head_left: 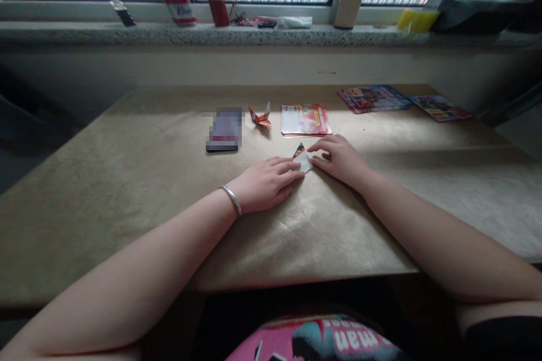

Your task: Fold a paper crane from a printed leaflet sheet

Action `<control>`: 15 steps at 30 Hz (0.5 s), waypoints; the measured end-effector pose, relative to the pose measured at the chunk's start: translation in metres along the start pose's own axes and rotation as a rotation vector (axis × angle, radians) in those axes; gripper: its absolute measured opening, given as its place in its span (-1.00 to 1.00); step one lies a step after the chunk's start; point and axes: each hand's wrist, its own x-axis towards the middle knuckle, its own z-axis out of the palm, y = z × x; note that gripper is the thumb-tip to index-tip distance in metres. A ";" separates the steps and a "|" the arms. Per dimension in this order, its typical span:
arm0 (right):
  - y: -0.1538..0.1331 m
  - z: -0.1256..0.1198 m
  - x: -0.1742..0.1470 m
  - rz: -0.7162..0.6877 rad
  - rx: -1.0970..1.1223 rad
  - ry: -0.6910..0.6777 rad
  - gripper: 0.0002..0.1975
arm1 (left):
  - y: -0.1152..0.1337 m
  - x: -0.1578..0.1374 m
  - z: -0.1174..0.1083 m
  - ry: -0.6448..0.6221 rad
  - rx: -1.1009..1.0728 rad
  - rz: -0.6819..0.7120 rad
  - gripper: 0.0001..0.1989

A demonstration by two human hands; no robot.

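A small folded piece of paper (303,162), white with a colourful printed tip, lies on the table in front of me. My left hand (271,181) rests flat with its fingers stretched over the paper's left side, hiding part of it. At the paper's right edge is my right hand (336,158), its thumb and index finger curved and a little apart, the thumb at the edge. Just beyond stand a red folded paper crane (260,118) and a flat stack of printed paper squares (306,120).
A phone with a blurred screen (225,130) lies left of the crane. Colourful printed sheets (375,98) lie at the back right of the beige table (127,180). A can (176,3), a red lighter-like item (218,10) and a yellow object (417,21) are on the windowsill.
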 end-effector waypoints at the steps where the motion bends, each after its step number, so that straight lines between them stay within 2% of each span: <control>1: -0.003 -0.002 0.000 -0.082 -0.005 -0.034 -0.81 | 0.000 0.000 0.000 0.000 0.000 -0.002 -0.58; 4: -0.012 -0.007 -0.002 -0.249 -0.015 -0.200 -0.68 | 0.000 0.001 -0.001 0.000 0.006 0.008 -0.58; 8: -0.017 -0.006 -0.004 -0.233 -0.086 -0.302 -0.54 | 0.001 0.002 -0.002 0.020 0.016 0.030 -0.58; 15: -0.021 -0.003 -0.003 -0.188 -0.160 -0.323 -0.49 | -0.001 0.001 -0.004 0.001 -0.001 0.032 -0.59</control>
